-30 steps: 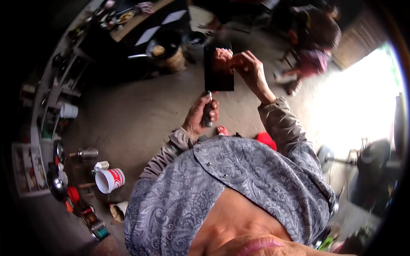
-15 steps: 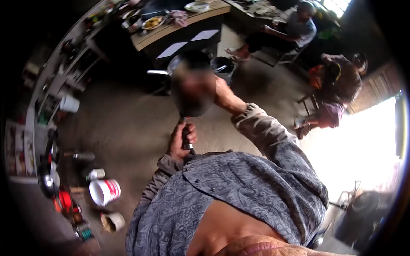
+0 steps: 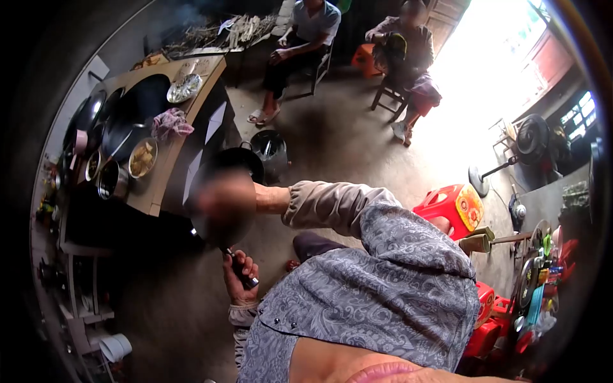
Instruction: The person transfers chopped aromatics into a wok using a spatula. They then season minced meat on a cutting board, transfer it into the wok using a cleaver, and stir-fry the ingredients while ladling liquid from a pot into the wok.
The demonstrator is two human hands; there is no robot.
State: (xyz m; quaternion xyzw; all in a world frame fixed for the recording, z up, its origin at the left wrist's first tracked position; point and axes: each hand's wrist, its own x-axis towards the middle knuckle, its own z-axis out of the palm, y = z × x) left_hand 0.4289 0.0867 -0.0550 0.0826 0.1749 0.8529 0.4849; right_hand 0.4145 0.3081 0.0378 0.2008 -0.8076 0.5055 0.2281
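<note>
One dark-handled cleaver [image 3: 243,269], metal-tipped, in left hand [image 3: 239,284]; blade [image 3: 219,232] blurred.

Gripped handle [image 3: 243,269] black, end silver, garment [image 3: 364,281] right of grip blue-grey with paler paisley scrolls, sleeve [image 3: 329,204] above right taupe, stool [image 3: 436,202] farther right red, its seat [image 3: 469,209] patterned yellow-orange, cloth [image 3: 171,124] above left mottled pink, bucket [image 3: 115,347] below left white

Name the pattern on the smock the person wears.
The smock has a swirling paisley pattern in greys, shown best in the head view.
</note>
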